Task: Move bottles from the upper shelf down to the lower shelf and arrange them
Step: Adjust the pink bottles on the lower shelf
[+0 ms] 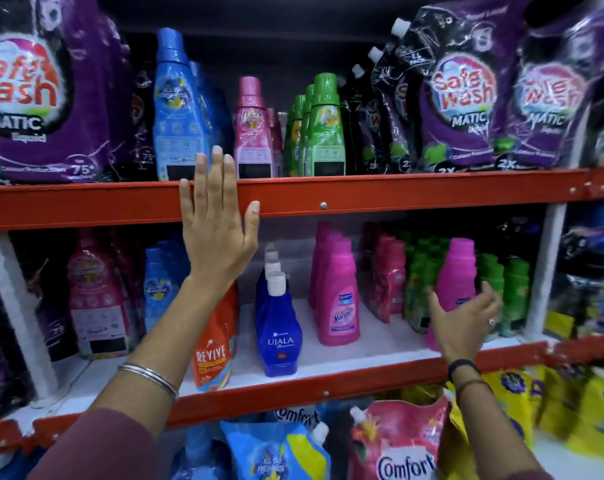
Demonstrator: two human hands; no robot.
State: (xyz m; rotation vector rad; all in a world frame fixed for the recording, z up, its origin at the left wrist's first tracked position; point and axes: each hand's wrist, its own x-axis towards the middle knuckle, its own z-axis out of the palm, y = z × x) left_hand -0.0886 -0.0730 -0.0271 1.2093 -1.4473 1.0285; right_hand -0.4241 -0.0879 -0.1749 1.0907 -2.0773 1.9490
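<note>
Below, "Vanish" bottle (336, 299) and "Ujala" bottle (279, 336); left hand (217, 223) spread, empty; right hand (463, 320) fingers loosely around pink bottle (458, 271).

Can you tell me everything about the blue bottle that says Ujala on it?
The Ujala bottle is deep blue, shiny plastic by the look of it, with a white cap and white lettering. It stands upright near the front of the lower shelf, first in a row of matching bottles behind it. An orange Revive pouch is close on its left, a pink Vanish bottle to its right. Neither hand touches it.

Purple Safe Wash pouches (44, 98), orange Revive pouch (212, 355), pink Comfort pouch (397, 445), yellow packets (570, 410)
</note>
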